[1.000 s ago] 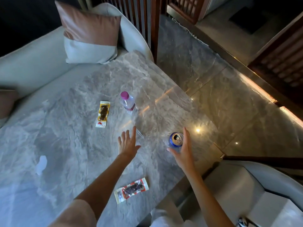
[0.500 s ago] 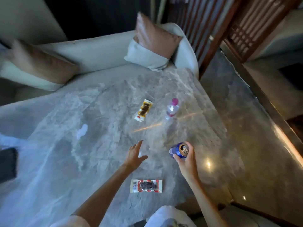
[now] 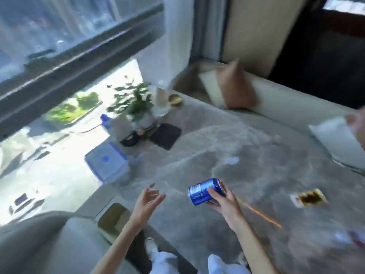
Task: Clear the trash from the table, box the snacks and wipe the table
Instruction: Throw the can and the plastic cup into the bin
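– Where do we see the blue can [image 3: 203, 191]?
– In our right grip [image 3: 221, 198], fingers curled round it, tipped on its side above the desk [image 3: 246, 155]
– And our left grip [image 3: 147, 200]?
– Fingers loose and spread, just left of the can. A yellow snack packet [image 3: 310, 197] lies on the desk, well to the right of the can

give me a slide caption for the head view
Right hand holds a blue can tilted over the marble table, a snack packet lying to its right
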A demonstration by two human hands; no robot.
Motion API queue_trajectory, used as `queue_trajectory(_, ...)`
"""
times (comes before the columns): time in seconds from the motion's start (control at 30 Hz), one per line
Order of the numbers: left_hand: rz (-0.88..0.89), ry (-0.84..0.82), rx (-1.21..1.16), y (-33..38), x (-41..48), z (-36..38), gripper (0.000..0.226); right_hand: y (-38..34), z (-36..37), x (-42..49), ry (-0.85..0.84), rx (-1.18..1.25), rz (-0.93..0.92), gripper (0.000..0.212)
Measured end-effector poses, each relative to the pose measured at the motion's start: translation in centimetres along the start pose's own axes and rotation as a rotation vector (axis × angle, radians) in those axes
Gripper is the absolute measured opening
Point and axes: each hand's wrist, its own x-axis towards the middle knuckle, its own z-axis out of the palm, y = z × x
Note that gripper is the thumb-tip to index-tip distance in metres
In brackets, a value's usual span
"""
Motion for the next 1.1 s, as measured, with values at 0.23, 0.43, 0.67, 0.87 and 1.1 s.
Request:
queue_trajectory(0.23,-0.059,0.378,-0.15,-4.9,-4.9,-15.7,0.048,2.6,18.2,4.1,-0.325,-0.163,0.177,0.038)
queue_trajectory(0.43,-0.114,0.664,-0.395,-9.9,-8.9,-25.5,0.035,6.5,33.0,5.1,-0.53,-0.307,0.28,0.044)
queue_trajectory(0.67,-0.194,0.835,-0.575,-14.9,-10.0,-32.2,0.039,12.1,44.1,5.5,-0.675,-0.534,0.338,0.061)
queue_trajectory(0.87,-0.446,0.873,-0.703,-22.9,-5.9,-34.6,0.062,19.7,49.2,10.1,-0.539,-0.684,0.385,0.072)
queue_trajectory(1.1,-0.633,0.729,-0.617,-39.0,6.6,-31.9,0.067,37.2,47.9,22.2,-0.375,-0.887,0.354,0.069)
